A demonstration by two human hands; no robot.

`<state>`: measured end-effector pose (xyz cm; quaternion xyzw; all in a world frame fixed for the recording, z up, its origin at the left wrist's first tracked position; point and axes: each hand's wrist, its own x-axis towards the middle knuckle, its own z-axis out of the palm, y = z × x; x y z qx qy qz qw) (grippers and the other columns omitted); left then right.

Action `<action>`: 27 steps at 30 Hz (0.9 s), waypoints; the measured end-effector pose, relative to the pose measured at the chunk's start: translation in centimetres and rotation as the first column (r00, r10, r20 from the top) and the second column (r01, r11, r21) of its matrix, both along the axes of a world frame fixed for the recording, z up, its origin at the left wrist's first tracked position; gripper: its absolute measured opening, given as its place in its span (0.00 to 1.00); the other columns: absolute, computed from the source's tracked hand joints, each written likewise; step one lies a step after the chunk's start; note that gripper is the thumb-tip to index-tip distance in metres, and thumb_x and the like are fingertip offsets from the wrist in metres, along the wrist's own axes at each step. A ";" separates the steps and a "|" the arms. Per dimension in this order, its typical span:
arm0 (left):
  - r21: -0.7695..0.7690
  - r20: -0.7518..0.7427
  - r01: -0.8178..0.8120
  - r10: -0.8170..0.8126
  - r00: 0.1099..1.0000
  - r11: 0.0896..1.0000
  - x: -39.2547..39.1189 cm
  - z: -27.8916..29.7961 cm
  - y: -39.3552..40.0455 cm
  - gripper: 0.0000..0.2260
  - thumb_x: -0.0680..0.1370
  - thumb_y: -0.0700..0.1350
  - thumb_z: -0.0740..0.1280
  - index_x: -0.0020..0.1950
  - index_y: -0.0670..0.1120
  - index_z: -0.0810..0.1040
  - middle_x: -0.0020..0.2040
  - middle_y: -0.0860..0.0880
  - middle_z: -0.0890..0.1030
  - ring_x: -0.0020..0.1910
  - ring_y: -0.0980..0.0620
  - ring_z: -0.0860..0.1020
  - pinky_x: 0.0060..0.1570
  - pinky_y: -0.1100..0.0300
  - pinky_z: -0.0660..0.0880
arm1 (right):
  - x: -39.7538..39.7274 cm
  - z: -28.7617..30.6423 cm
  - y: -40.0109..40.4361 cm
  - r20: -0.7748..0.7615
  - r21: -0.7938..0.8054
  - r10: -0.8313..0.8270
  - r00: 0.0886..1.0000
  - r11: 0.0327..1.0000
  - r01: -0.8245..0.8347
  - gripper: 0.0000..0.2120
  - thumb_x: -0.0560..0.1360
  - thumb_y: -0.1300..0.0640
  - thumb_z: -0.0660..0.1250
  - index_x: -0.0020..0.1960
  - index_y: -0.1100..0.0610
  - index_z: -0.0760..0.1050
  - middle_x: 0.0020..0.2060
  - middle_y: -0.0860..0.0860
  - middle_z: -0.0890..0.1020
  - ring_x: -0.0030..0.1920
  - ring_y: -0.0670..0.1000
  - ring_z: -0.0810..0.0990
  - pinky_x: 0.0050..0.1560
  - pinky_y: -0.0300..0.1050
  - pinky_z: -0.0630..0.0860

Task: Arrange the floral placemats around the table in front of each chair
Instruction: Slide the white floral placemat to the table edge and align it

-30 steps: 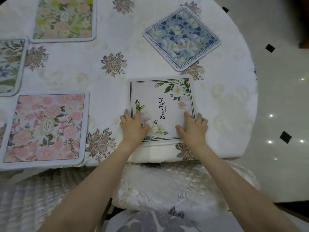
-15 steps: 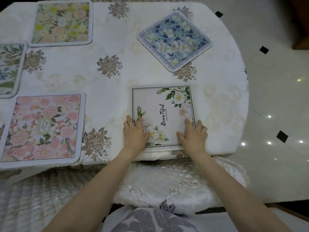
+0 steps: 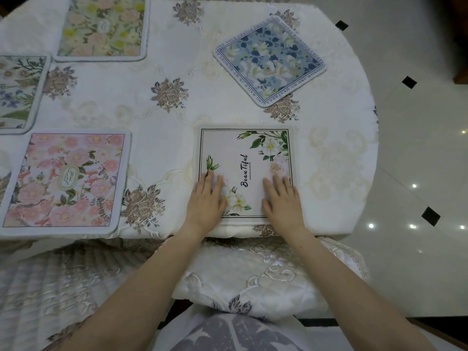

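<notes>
A white placemat (image 3: 245, 158) with green leaves and the word "Beautiful" lies at the table's near edge, straight in front of a cushioned chair (image 3: 266, 277). My left hand (image 3: 206, 201) rests flat on its near left corner and my right hand (image 3: 282, 201) lies flat on its near right corner, fingers spread. A pink floral placemat (image 3: 65, 181) lies to the left at the near edge. A blue floral placemat (image 3: 269, 60) sits turned like a diamond at the far right. A yellow-green placemat (image 3: 102, 27) lies far left, and another (image 3: 17, 92) is cut off by the left border.
The round table (image 3: 342, 153) wears a white embroidered cloth with brown rose motifs. A second quilted chair seat (image 3: 58, 287) stands at the lower left. Glossy white floor tiles (image 3: 417, 148) with black diamonds lie to the right.
Both hands stay flat on the white placemat's near corners. My view has shifted slightly, so the mat sits a little lower in frame; the mat itself seems barely moved.
</notes>
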<state>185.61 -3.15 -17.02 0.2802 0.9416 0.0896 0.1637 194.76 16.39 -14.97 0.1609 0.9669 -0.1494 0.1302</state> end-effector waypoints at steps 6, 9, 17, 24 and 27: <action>-0.044 0.063 0.020 -0.017 0.998 0.999 -0.6 1.6 0.2 0.26 0.80 0.51 0.55 0.75 0.43 0.54 0.76 0.38 0.55 0.76 0.41 0.52 0.74 0.49 0.53 | -0.3 1.1 0.0 0.020 -0.036 -0.022 1.000 0.999 0.022 0.24 0.80 0.52 0.54 0.74 0.54 0.58 0.76 0.57 0.59 0.76 0.60 0.54 0.74 0.59 0.54; 0.014 0.040 0.041 -0.042 0.998 0.999 -1.4 4.4 0.6 0.21 0.79 0.49 0.57 0.70 0.42 0.63 0.68 0.40 0.70 0.66 0.42 0.67 0.65 0.51 0.65 | -0.5 3.2 0.1 -0.014 -0.097 -0.113 0.993 0.989 0.111 0.24 0.80 0.50 0.54 0.74 0.54 0.59 0.74 0.56 0.63 0.75 0.60 0.56 0.73 0.58 0.56; 0.222 -0.152 0.217 -0.186 0.971 0.951 -1.7 14.1 2.2 0.19 0.81 0.51 0.56 0.68 0.44 0.69 0.61 0.44 0.78 0.60 0.43 0.73 0.57 0.50 0.70 | 1.3 11.7 0.4 -0.298 -0.107 -0.229 0.927 0.973 0.206 0.21 0.79 0.50 0.57 0.70 0.56 0.67 0.68 0.51 0.73 0.72 0.57 0.63 0.71 0.54 0.61; 0.364 -0.297 0.336 -0.233 0.926 0.869 0.6 18.1 1.6 0.18 0.79 0.50 0.60 0.67 0.43 0.71 0.60 0.46 0.79 0.59 0.44 0.75 0.58 0.49 0.71 | 6.7 16.6 -1.6 -0.495 -0.068 -0.360 0.791 0.923 0.378 0.18 0.78 0.53 0.62 0.67 0.57 0.71 0.63 0.52 0.78 0.70 0.57 0.67 0.70 0.53 0.60; 0.381 -0.266 0.339 -0.249 0.931 0.860 2.0 17.4 1.2 0.20 0.79 0.49 0.61 0.69 0.44 0.69 0.64 0.46 0.77 0.62 0.45 0.73 0.60 0.49 0.70 | 9.5 16.4 -2.2 -0.496 -0.086 -0.424 0.758 0.892 0.443 0.19 0.78 0.53 0.63 0.67 0.57 0.71 0.63 0.52 0.77 0.70 0.58 0.67 0.70 0.53 0.59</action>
